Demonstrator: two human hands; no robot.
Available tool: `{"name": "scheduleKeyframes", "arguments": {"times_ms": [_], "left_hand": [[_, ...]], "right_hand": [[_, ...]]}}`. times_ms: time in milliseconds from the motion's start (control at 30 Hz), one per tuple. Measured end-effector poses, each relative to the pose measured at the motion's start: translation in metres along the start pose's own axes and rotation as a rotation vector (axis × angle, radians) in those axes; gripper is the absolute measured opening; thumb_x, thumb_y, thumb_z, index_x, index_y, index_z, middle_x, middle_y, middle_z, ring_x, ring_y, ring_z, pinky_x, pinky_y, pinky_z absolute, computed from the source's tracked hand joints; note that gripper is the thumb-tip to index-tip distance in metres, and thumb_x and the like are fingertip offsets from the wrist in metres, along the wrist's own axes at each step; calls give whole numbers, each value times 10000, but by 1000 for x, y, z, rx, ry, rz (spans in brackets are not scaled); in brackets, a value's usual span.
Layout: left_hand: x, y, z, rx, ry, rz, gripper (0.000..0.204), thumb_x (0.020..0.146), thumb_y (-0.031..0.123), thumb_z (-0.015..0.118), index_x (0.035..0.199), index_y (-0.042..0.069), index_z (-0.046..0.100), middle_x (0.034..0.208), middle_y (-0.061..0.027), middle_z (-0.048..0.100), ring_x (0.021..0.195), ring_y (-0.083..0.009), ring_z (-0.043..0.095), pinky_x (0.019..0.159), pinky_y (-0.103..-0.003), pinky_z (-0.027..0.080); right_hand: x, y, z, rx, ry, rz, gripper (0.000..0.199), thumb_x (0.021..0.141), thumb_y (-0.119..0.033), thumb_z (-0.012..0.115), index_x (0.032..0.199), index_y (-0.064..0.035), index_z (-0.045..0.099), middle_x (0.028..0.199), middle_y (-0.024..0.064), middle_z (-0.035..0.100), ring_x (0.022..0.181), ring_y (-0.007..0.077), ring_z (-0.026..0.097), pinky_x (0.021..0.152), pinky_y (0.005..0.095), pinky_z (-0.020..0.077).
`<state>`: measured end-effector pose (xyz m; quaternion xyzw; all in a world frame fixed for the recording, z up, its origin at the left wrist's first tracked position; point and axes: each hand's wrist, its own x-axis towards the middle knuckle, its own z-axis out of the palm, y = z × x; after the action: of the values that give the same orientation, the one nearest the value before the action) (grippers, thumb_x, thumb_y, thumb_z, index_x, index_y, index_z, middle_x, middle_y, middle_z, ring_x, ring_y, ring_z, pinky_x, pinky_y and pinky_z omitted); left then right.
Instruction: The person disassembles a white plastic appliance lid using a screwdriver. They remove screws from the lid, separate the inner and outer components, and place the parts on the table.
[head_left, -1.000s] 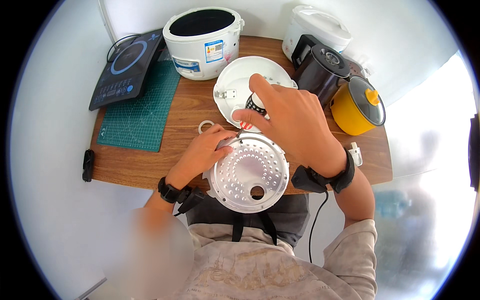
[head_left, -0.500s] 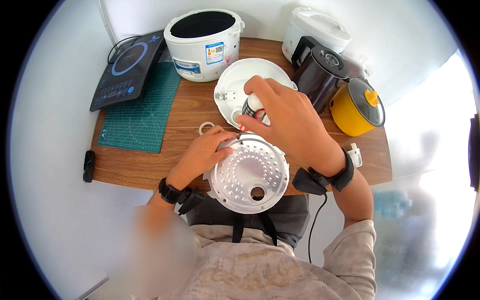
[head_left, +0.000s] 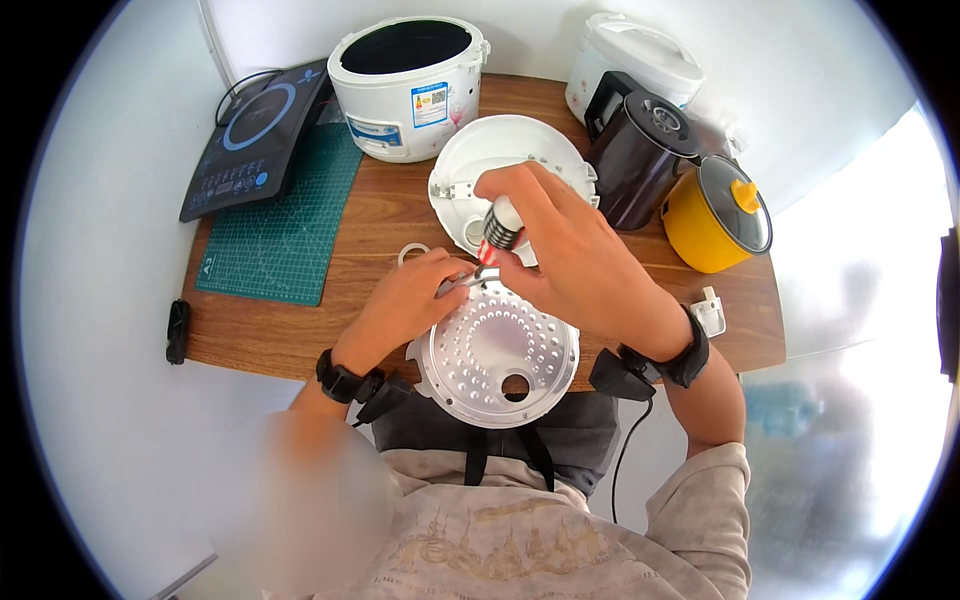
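A round dimpled metal plate [head_left: 503, 340], with one dark hole near its lower edge, rests tilted at the table's front edge against my lap. My left hand [head_left: 405, 305] pinches its far left rim, thumb on top. In my right hand [head_left: 580, 250] is a screwdriver [head_left: 503, 222] with a white, black and red handle. It points down at the plate's far rim, close to my left fingertips; the tip itself is hard to make out. Behind them lies a white bowl-shaped lid [head_left: 510, 145], its hinge piece showing at the left.
A white rice cooker body [head_left: 440, 120] stands open at the back, beside an induction cooker [head_left: 255, 140] on a green cutting mat [head_left: 275, 245]. A dark kettle [head_left: 635, 165], white cooker [head_left: 640, 60] and yellow pot [head_left: 700, 225] line the right. A white ring [head_left: 412, 254] lies near my left hand.
My right hand has shifted slightly down, and the screwdriver handle leans at a different angle. My left hand and the plate stay nearly in place.
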<state>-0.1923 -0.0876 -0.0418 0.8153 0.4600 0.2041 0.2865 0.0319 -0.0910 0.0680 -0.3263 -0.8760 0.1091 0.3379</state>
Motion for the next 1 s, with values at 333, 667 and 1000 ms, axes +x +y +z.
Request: {"name": "scheduleKeyframes", "arguments": {"times_ms": [333, 667, 1000], "left_hand": [[30, 5, 8, -24, 60, 107, 241, 863, 110, 676, 1087, 33, 720, 991, -140, 692, 922, -344, 652, 825, -438, 512], [38, 15, 14, -97, 79, 70, 151, 870, 100, 673, 969, -9, 708, 915, -180, 693, 863, -371, 665, 786, -433, 531], [40, 29, 15, -46, 70, 46, 161, 853, 95, 696, 976, -9, 688, 883, -167, 689, 818, -336, 677, 748, -406, 535]], "right_hand": [[-7, 6, -11, -65, -106, 71, 395, 855, 23, 663, 1214, -70, 526, 1161, 143, 551, 865, 356, 628, 701, 410, 527], [-16, 2, -22, -39, -56, 35, 401, 853, 10, 682, 1216, -87, 545, 1174, 114, 562, 899, 270, 681, 701, 391, 540], [-20, 9, -31, 192, -90, 54, 455, 801, 84, 625, 1212, -90, 534, 1182, 109, 535, 891, 301, 605, 685, 367, 527]]}}
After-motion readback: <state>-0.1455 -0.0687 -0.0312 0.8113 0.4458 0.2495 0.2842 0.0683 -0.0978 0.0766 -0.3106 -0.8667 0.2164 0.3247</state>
